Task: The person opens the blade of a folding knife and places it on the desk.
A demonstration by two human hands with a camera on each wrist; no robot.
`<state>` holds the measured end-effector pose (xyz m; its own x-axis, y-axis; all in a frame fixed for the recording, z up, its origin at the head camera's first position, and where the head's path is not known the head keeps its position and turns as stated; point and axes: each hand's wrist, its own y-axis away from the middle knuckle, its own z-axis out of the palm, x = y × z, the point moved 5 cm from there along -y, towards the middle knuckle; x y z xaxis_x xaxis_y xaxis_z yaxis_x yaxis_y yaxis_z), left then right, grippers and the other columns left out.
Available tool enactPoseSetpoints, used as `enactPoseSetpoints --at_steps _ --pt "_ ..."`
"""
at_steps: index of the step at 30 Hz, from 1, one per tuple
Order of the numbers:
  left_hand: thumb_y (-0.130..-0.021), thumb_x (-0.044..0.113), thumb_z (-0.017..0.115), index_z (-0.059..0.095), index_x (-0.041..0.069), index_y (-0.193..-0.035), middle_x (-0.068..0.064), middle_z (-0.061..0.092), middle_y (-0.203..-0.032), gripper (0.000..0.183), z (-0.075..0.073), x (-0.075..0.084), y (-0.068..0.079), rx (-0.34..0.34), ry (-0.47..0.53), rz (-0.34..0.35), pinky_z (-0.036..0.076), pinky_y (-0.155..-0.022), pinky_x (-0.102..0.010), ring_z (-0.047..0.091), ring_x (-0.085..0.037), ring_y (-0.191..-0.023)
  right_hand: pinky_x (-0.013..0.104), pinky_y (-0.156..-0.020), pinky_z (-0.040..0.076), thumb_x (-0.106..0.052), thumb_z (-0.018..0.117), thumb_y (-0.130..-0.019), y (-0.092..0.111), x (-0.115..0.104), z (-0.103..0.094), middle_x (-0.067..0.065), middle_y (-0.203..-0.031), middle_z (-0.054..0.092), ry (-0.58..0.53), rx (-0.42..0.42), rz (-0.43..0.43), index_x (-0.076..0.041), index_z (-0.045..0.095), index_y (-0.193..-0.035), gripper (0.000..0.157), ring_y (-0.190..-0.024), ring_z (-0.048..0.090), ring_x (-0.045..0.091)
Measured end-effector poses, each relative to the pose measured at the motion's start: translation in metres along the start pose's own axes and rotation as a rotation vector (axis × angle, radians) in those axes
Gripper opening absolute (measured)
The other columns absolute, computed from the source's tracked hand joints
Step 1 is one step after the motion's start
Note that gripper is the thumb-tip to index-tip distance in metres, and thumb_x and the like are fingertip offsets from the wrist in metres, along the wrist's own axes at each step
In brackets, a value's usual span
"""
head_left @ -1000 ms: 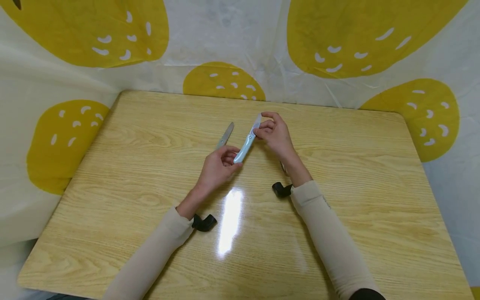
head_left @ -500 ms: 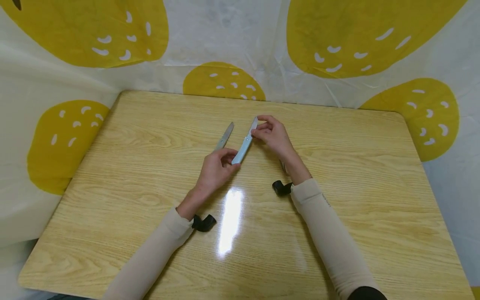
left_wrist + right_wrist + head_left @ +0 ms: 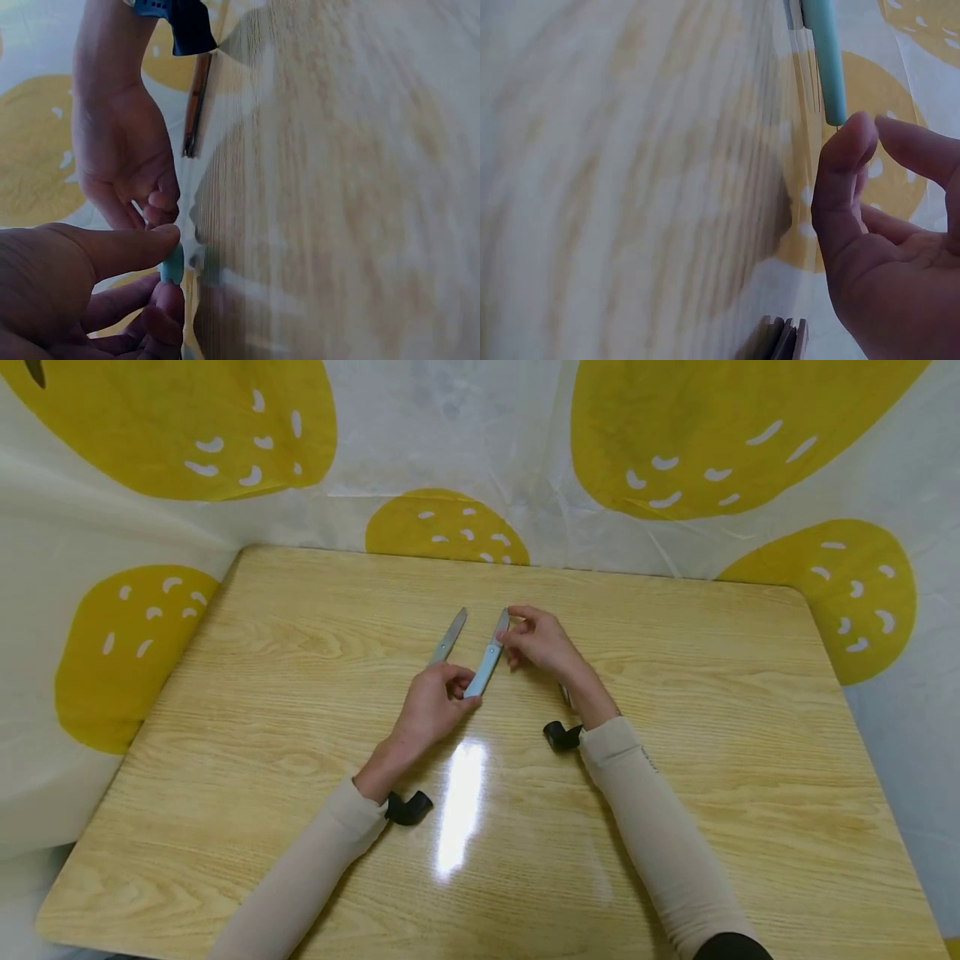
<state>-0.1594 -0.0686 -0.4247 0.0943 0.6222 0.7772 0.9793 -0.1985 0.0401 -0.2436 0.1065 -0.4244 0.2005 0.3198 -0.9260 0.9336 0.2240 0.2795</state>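
Observation:
A knife with a light blue handle (image 3: pixel 482 673) and a short metal blade (image 3: pixel 502 625) is held aslant between both hands over the table, its blade pointing away. My left hand (image 3: pixel 433 702) pinches the end of the handle between thumb and fingers; the left wrist view shows the handle's turquoise butt (image 3: pixel 173 266) there. The blade is pinched by my right hand (image 3: pixel 547 645), with one fingertip near the tip; seen edge-on in the right wrist view, it is mostly hidden by the fingers. Left of it lies a second knife (image 3: pixel 451 635) with a grey-green handle, partly behind the left hand.
A slim brown-handled object (image 3: pixel 196 105) lies on the wooden table (image 3: pixel 712 735) by the right wrist, mostly hidden in the head view. Black camera mounts (image 3: pixel 409 808) stick out at both wrists. A white curtain (image 3: pixel 450 410) with yellow shapes surrounds the table's far sides.
The blue-handled knife has moved nearer and slightly left in the head view, the right hand moving along with it. The left hand has shifted only a little. The second knife lies still.

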Motion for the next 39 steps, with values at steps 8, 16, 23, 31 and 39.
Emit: enactPoseSetpoints --at_steps 8,16,23,31,39 --pt "-0.082 0.011 0.081 0.072 0.002 -0.111 -0.009 0.069 -0.097 0.032 0.001 0.0 0.002 -0.008 -0.001 -0.007 0.052 -0.074 -0.025 0.064 -0.017 -0.085 0.03 -0.055 0.055 -0.016 0.065 -0.096 0.0 0.005 0.004 0.002 -0.06 0.058 -0.012 -0.055 0.036 -0.006 0.034 -0.153 0.065 -0.05 0.057 0.014" --pt "-0.083 0.011 0.08 0.072 0.003 -0.111 -0.009 0.068 -0.098 0.031 0.002 -0.002 0.001 -0.018 -0.004 -0.017 0.053 -0.075 -0.027 0.064 -0.018 -0.085 0.028 -0.051 0.052 -0.017 0.062 -0.098 0.002 0.003 0.002 0.002 -0.056 0.055 -0.022 -0.085 0.038 -0.006 0.032 -0.154 0.065 -0.046 0.053 0.015" --pt "-0.083 0.012 0.08 0.072 0.004 -0.112 -0.009 0.067 -0.098 0.032 0.003 -0.003 -0.001 -0.019 0.004 -0.021 0.054 -0.075 -0.027 0.064 -0.018 -0.086 0.031 -0.052 0.052 -0.019 0.06 -0.099 0.001 0.005 0.0 0.004 -0.058 0.056 -0.045 -0.131 0.064 -0.008 0.026 -0.157 0.068 -0.049 0.053 0.016" --pt "-0.082 0.012 0.081 0.071 0.004 -0.113 -0.008 0.067 -0.099 0.034 0.004 -0.006 -0.001 -0.02 0.008 -0.029 0.053 -0.077 -0.027 0.063 -0.018 -0.087 0.031 -0.056 0.055 -0.02 0.063 -0.098 0.003 0.007 -0.001 0.003 -0.064 0.059 -0.062 -0.105 0.058 -0.009 0.029 -0.156 0.068 -0.053 0.056 0.015" --pt "-0.082 0.011 0.081 0.071 0.003 -0.115 -0.009 0.067 -0.1 0.035 0.003 -0.004 -0.001 -0.024 0.013 -0.015 0.054 -0.076 -0.026 0.063 -0.018 -0.087 0.036 -0.062 0.058 -0.017 0.062 -0.098 0.015 -0.008 -0.021 0.013 -0.082 0.065 -0.006 -0.044 -0.017 -0.002 0.047 -0.144 0.051 -0.06 0.062 0.019"
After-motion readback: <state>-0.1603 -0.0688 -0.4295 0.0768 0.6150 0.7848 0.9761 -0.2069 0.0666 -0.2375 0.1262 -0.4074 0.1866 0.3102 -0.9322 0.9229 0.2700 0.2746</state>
